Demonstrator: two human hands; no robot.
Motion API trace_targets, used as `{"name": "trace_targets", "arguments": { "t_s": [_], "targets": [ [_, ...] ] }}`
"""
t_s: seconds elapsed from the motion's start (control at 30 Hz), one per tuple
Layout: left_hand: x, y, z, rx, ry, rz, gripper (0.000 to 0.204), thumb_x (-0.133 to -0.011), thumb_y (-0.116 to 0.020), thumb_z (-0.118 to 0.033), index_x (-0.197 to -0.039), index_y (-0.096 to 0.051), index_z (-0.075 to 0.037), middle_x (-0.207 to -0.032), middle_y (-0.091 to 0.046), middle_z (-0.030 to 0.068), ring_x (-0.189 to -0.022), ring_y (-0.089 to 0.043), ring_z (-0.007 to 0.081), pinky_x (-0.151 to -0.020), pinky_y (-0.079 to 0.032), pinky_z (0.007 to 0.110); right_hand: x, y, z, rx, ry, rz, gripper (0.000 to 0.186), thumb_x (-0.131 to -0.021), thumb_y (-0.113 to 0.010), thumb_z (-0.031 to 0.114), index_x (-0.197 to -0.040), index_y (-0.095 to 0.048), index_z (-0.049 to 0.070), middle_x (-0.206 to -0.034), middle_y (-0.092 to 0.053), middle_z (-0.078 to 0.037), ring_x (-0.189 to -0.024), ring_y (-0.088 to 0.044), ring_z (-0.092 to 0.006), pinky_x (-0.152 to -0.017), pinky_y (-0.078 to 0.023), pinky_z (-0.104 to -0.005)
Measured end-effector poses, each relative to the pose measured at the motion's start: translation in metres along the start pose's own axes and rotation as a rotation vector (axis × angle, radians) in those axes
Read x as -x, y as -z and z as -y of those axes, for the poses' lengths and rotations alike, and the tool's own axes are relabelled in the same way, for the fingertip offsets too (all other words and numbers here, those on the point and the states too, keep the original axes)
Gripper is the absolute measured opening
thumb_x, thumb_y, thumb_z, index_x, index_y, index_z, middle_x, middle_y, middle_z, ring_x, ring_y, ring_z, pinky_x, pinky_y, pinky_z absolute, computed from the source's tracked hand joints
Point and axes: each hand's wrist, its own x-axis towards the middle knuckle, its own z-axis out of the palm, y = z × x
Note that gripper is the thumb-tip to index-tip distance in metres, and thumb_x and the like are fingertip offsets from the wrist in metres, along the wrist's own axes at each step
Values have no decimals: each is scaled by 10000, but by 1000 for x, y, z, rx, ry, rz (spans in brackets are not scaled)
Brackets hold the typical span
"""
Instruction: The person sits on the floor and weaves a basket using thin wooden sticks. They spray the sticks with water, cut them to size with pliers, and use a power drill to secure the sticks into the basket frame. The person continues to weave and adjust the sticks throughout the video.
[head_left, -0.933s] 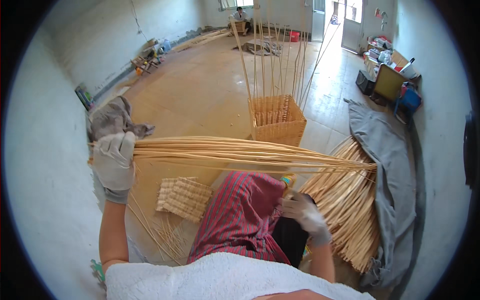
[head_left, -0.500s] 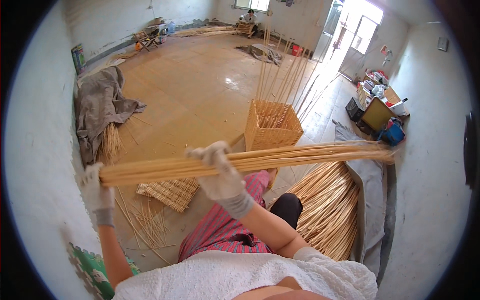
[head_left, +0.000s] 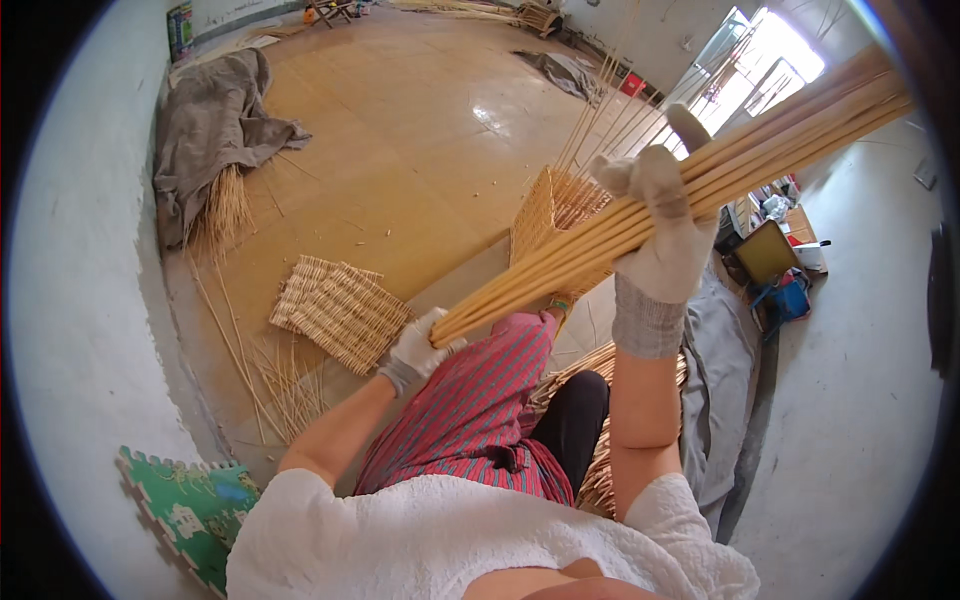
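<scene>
A thick bundle of pale wicker rods slants up from my lap toward the upper right, its far end past the picture's edge. My gloved left hand is closed round the bundle's lower end, above my striped red apron. Farther up, my gloved right hand supports the rods from beneath, with fingers and thumb around them. Partly hidden behind the bundle stands a square wicker basket with long upright stakes. Two flat woven wicker panels lie overlapping on the floor beyond my left hand.
Loose thin rods lie at the left. A brown cloth covers more rods by the left wall. Right of my legs is a rod pile beside a grey cloth. A green foam mat leans at lower left; boxes stand right.
The bundle has swung from nearly level to a steep slant, its right end rising. My left hand has moved right and down to my lap; my right hand has moved right and up.
</scene>
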Motion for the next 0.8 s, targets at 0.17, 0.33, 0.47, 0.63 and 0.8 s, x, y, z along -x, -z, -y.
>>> {"name": "trace_targets", "arguments": {
  "t_s": [0.17,0.33,0.47,0.63,0.8],
  "targets": [
    [-10,-35,23,612,52,-50,554,-884,-786,-304,-1319,-549,-55,-1134,-672,81,-1058,-637,158,-882,-547,313,30,4,-57,-224,-219,20,524,-901,-734,97,-1359,-500,-2,-819,-664,-36,-756,-663,-166,-744,-566,-335],
    [-40,-26,16,257,-247,-171,540,-916,-744,-293,-1352,-551,-41,-1198,-667,99,-1101,-641,208,-933,-536,340,91,-21,-131,236,-628,80,523,-904,-691,107,-1380,-496,14,-935,-684,-46,-845,-673,-210,-816,-554,-369],
    [-71,8,4,571,-97,-230,279,-924,-723,-196,-1136,-615,-50,-1065,-671,99,-995,-649,178,-832,-546,334,117,-24,-144,859,-531,240,770,-837,-778,192,-1494,-398,60,-1309,-585,-209,-1214,-579,-349,-1016,-488,-395],
    [-170,73,-56,392,-265,-619,195,-946,-723,-162,-891,-557,-79,-765,-618,50,-615,-549,127,-605,-468,298,137,8,-126,932,-446,405,915,-801,-790,274,-1554,-307,83,-1499,-423,-227,-1387,-417,-387,-1133,-386,-419],
    [-233,65,-115,729,-279,-653,299,-953,-719,-287,-855,-496,-114,-634,-470,-1,-583,-508,130,-758,-566,364,151,36,-117,1200,-503,265,924,-782,-795,273,-1557,-320,105,-1552,-361,-206,-1442,-341,-388,-1189,-305,-447]
  ]
}}
